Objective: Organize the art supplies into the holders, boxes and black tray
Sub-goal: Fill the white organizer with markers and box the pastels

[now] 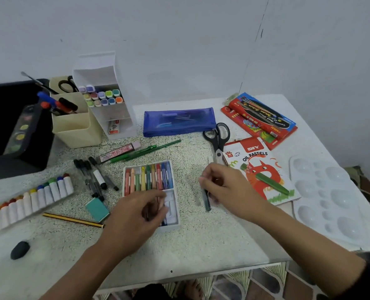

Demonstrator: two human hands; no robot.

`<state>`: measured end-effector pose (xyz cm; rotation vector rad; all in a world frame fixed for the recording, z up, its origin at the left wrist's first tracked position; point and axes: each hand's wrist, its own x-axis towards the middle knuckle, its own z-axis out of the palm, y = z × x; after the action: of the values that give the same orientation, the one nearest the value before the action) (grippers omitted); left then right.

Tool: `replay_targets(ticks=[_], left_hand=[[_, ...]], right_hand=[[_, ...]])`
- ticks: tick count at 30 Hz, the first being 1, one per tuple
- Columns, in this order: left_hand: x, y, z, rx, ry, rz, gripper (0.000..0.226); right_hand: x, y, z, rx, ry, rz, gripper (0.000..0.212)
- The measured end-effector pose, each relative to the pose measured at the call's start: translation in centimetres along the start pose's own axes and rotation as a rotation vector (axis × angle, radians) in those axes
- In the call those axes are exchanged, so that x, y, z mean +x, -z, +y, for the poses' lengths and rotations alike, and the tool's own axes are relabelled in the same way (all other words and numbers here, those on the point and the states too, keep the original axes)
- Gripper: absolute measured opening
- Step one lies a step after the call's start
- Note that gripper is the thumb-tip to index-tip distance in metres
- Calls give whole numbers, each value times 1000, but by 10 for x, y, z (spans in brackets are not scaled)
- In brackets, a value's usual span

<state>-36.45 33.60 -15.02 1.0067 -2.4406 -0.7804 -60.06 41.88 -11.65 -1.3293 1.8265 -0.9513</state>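
Head view: you are looking forward and down onto the table (203,245) from close above its near edge, facing the wall (201,50) behind it.

The right grip (225,187) pinches a dark green pastel stick (207,201) above the table (212,239), right of the white pastel box (172,205). The left grip (141,215) curls over the box's near half, its contents blurred.

Soft, even light covers my bench (201,245) and shadows are faint. Motion blur smears my left grip (134,215), my right grip (229,189) and its dark stick (206,201). Frame edges bow.
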Motion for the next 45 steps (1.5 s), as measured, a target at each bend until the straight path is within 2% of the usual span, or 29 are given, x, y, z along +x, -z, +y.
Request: replay_targets(ticks=[3,5,9,13,15,18,23,27,33,40,45], left_hand=[[0,-4,-3,5,-34,-23,45],[1,-5,-7,20,-45,-52,51],[-1,-4,-19,73,-113,-69,38],[-3,-9,-25,41,-136,15,34],[-3,-11,-27,38,-142,51,38],[-5,-12,-28,27,-141,50,45],[-6,-12,-30,14,-147,18,45],[-6,-13,-33,5,-161,16,44],[-4,-19,-27,103,-228,101,50],[-5,-21,-30,176,-300,36,48],[-9,-25,-28,147,-254,107,50]], right_hand=[[11,-27,-5,139,-38,-70,17],[19,-41,-4,165,-46,-102,15],[26,-56,-6,137,-50,-118,14],[28,-58,-5,105,-22,-106,14],[29,-57,0,31,34,-109,16],[27,-54,6,-213,196,-106,13],[17,-50,9,-285,282,-172,23],[18,-49,9,-304,273,-169,31],[20,-49,10,-275,225,-185,36],[21,-49,10,-250,205,-160,34],[22,-49,11,-242,194,-156,35]])
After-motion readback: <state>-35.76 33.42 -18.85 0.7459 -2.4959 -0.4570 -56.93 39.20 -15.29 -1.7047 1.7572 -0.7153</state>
